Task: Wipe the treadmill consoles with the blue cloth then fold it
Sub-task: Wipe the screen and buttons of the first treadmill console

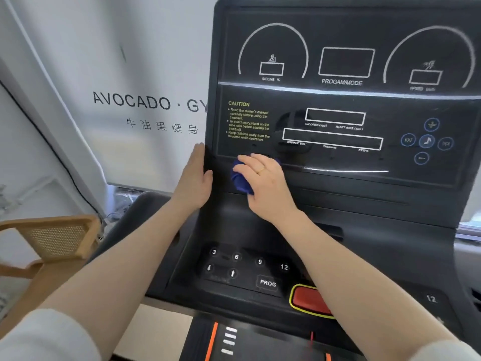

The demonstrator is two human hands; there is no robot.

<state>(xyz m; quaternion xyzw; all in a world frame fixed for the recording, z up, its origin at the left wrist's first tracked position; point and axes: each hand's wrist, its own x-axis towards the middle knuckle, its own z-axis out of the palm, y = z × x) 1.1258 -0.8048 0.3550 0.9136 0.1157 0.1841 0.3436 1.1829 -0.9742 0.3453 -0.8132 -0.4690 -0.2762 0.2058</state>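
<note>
On the console's lower edge (338, 178):
Right hand (263, 183): I pressed the bunched blue cloth (240, 178) (fingers curled over it).
Left hand (195, 175): flat, fingers together, against the console's side.

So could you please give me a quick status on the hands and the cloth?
Right hand presses bunched blue cloth on the console. Left hand flat on the console's left edge. Nothing blocking.

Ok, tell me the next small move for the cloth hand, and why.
Probably sweep the right hand rightward along the console: the cloth sits bunched under it near the lower-left edge, while the left hand rests on the console's side.
</note>
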